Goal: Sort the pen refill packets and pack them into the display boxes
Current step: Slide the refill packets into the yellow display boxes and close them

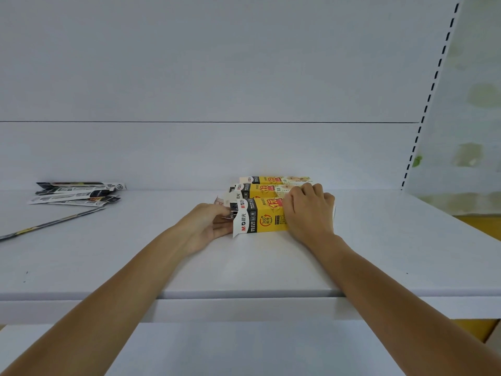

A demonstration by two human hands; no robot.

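Observation:
Three yellow, black and white display boxes lie side by side on the white shelf [271, 267]: the nearest box [260, 219], a middle one [257, 190] and a far one [273, 179]. My right hand [309, 210] rests over the right end of the nearest box and grips it. At the box's open left end, my left hand [211, 223] pinches refill packets [230, 214] that stick partly out of the opening. A loose pile of refill packets [76, 194] lies at the far left of the shelf.
A single long packet [51, 222] lies slanted at the left, near the pile. The white back panel [217, 77] rises behind the shelf. A slotted upright [431, 96] stands at the right. The shelf's front edge [244, 294] crosses under my forearms.

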